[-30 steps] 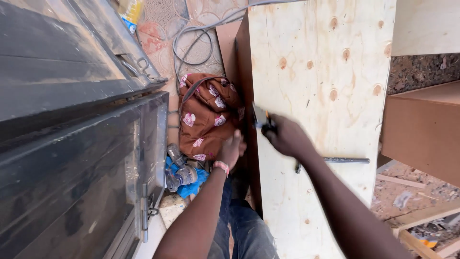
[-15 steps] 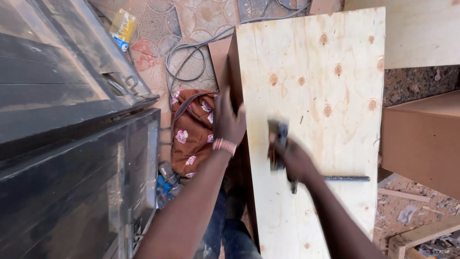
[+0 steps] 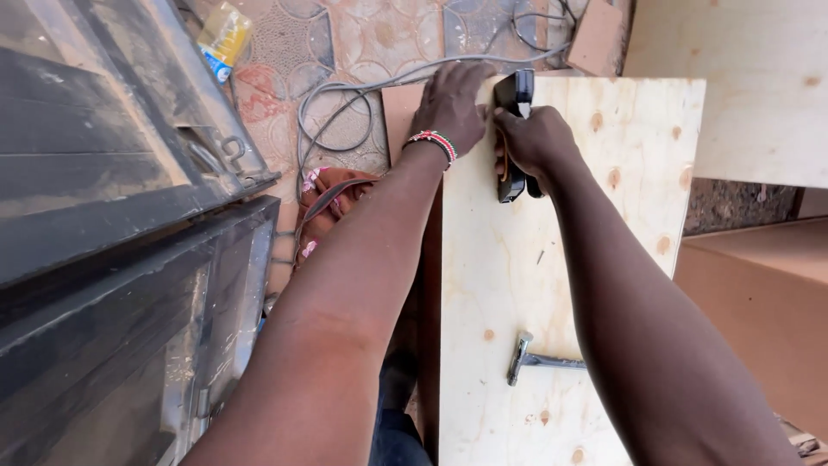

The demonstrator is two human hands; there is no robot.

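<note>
A pale plywood panel with knots lies flat before me. My right hand grips a black hand tool with an orange part, held upright near the panel's far left corner. My left hand, with a beaded band on the wrist, rests on the panel's far left edge right beside the tool. A metal hammer lies on the panel closer to me, partly hidden under my right forearm.
A dark metal door or cabinet fills the left. A patterned brown bag lies on the tiled floor under my left arm. A grey cable loops beyond it. More plywood and brown boards stand at the right.
Both hands have moved up the panel's left edge, from near the middle to its far corner, with the black tool carried along in my right hand.
</note>
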